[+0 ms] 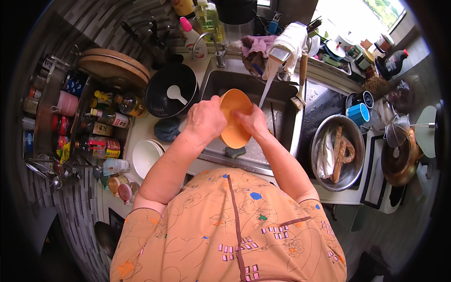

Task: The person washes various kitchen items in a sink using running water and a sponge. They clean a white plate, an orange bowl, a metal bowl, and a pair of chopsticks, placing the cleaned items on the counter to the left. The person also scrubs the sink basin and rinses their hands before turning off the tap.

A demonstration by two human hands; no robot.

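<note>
My left hand (207,118) grips the near-left rim of an orange bowl (235,130), which is tilted on its side over the stainless steel sink (243,160). The fingers of my right hand (253,120) reach inside the bowl and the palm is at its right rim; whether they pinch the wall is hard to tell. Just right of the bowl, water runs from a faucet head (279,54) with a white cloth (294,38) draped over it. A dark green sponge (235,152) lies in the sink below the bowl. Long thin sticks (273,120) lie to the right.
Left of the sink stand a black wok (169,102) with a white rice paddle (177,94), white bowls (145,160) and a bottle rack. At the right are a brush (298,100) and a metal basin (317,180) holding sausages and a white package. A curved tap (221,58) rises behind the sink.
</note>
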